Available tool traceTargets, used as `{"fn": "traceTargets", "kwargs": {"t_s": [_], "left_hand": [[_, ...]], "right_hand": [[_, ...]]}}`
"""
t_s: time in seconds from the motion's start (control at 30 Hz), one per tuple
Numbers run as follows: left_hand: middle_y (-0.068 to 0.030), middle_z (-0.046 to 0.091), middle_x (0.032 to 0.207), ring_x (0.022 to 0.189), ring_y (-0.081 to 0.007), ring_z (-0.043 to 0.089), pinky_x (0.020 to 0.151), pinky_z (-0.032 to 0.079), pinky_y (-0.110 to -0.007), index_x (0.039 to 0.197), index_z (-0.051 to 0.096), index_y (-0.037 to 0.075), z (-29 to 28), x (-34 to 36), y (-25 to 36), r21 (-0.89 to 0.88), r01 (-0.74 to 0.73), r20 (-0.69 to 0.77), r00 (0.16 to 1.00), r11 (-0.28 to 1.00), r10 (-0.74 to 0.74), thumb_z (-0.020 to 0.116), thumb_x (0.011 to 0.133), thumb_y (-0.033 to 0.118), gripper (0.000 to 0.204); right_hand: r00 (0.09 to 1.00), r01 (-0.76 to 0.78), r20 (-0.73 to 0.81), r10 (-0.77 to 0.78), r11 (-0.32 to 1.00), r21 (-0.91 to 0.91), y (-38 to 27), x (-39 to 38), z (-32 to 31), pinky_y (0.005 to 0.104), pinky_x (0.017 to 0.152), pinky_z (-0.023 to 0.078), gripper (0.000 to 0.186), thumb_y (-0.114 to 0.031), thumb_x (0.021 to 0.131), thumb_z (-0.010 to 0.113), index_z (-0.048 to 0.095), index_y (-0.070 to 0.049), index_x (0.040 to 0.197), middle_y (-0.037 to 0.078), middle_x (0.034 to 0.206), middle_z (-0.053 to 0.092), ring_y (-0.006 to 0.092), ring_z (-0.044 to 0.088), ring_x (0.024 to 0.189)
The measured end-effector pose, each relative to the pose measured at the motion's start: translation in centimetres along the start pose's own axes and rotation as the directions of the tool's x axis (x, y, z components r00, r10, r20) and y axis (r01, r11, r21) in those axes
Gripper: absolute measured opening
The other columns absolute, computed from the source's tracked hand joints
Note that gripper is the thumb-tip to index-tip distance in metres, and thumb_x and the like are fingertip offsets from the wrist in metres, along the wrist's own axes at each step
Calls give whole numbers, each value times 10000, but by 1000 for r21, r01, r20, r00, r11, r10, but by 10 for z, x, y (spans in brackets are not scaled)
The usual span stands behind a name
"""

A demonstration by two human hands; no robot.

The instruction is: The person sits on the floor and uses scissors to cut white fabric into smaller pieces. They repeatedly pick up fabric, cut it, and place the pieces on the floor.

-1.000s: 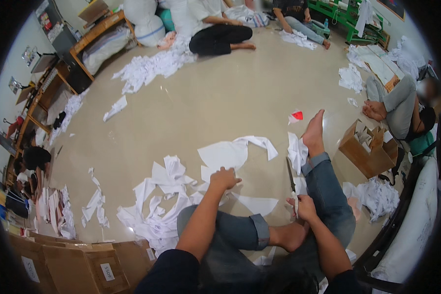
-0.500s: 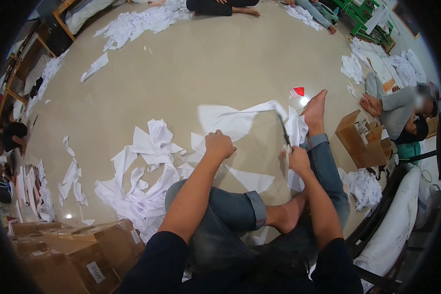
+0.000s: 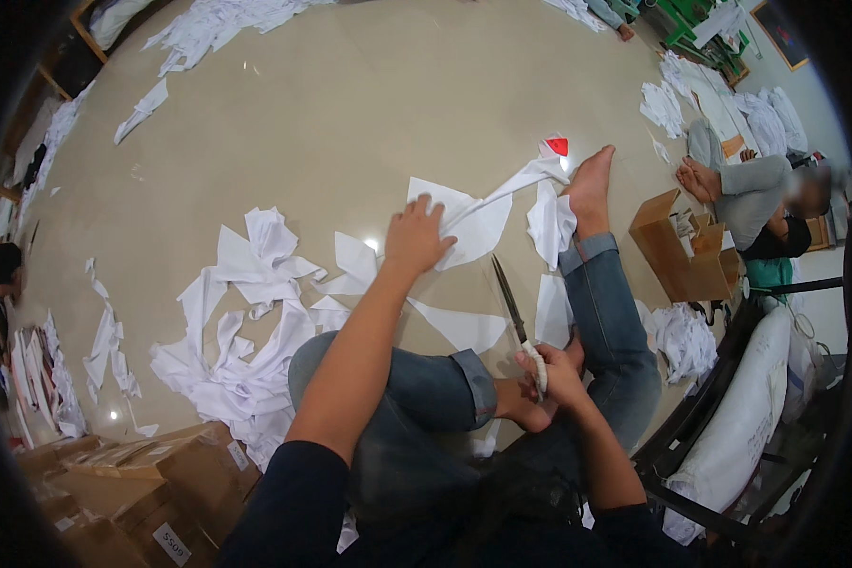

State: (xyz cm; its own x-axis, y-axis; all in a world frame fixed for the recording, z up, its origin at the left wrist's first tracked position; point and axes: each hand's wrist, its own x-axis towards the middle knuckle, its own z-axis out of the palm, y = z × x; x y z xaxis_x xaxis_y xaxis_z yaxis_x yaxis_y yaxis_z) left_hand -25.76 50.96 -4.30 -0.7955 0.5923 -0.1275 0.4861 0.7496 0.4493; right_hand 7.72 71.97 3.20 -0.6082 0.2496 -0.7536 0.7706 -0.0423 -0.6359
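My left hand point(image 3: 417, 239) is spread flat over the near left edge of a white cloth piece point(image 3: 483, 225), fingers apart. A twisted strip of that cloth runs right toward my outstretched foot. Lower right, my right hand point(image 3: 563, 381) grips a pair of scissors point(image 3: 509, 298) by a handle wrapped in white, the dark blades pointing up and away over the floor. The scissors are apart from the cloth. Between my hands lies a flat white offcut point(image 3: 464, 327). Other white pieces point(image 3: 551, 227) lie beside my right foot and shin.
A heap of white scraps point(image 3: 256, 388) lies by my left knee, with taped cardboard boxes point(image 3: 189, 464) below it. At right stand an open cardboard box point(image 3: 646, 248) and a long white roll point(image 3: 738, 412). A person point(image 3: 762, 194) sits beyond the box. A red scrap point(image 3: 559, 147) lies near my foot.
The lifted, blurred cloth now lies spread on the floor. My left hand has opened from a closed grip onto it. My right hand has drawn the scissors back toward me, away from the cloth.
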Motion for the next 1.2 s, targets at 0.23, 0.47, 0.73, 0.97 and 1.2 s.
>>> {"fn": "traceTargets", "kwargs": {"t_s": [0.23,0.47,0.73,0.97,1.2], "left_hand": [[-99,-75,2012,1857,-267,-39,1426,28,-776,1925,140,281,17,3,10,228,242,168,944,943,-283,893,827,780,1422],[-168,-135,1997,1851,-349,-100,1392,1,-819,1930,74,330,17,-3,5,182,271,218,926,945,-308,869,828,821,1444],[-139,-153,2000,1845,-340,-152,1380,-30,-818,1928,56,372,6,-8,12,178,311,267,898,933,-350,841,894,799,1367],[-158,-176,1991,1841,-361,-158,1352,15,-878,1927,28,362,13,-5,10,200,325,269,889,924,-370,868,853,807,1434],[-158,-185,1990,1841,-363,-161,1341,39,-888,1923,30,390,16,-6,9,208,337,265,884,918,-384,876,847,810,1432]], "right_hand": [[990,8,139,-8,1000,3,10,21,18,311,529,461,560,-535,1118,829,664,-21,1268,-5,752,614,123,599,587],[997,45,66,-48,998,50,2,44,42,295,541,449,561,-515,1116,841,673,-10,1294,-16,797,624,105,576,607],[991,132,-28,-130,986,101,-5,57,74,297,534,428,553,-479,1110,857,686,7,1313,-21,753,609,95,562,594],[985,150,-96,-146,988,34,-13,77,82,310,508,439,524,-474,1101,865,711,0,1263,-14,726,604,113,561,550],[994,103,-30,-105,992,-74,-24,80,55,323,529,487,592,-553,1070,873,730,-10,1256,-15,726,595,114,581,584]]}}
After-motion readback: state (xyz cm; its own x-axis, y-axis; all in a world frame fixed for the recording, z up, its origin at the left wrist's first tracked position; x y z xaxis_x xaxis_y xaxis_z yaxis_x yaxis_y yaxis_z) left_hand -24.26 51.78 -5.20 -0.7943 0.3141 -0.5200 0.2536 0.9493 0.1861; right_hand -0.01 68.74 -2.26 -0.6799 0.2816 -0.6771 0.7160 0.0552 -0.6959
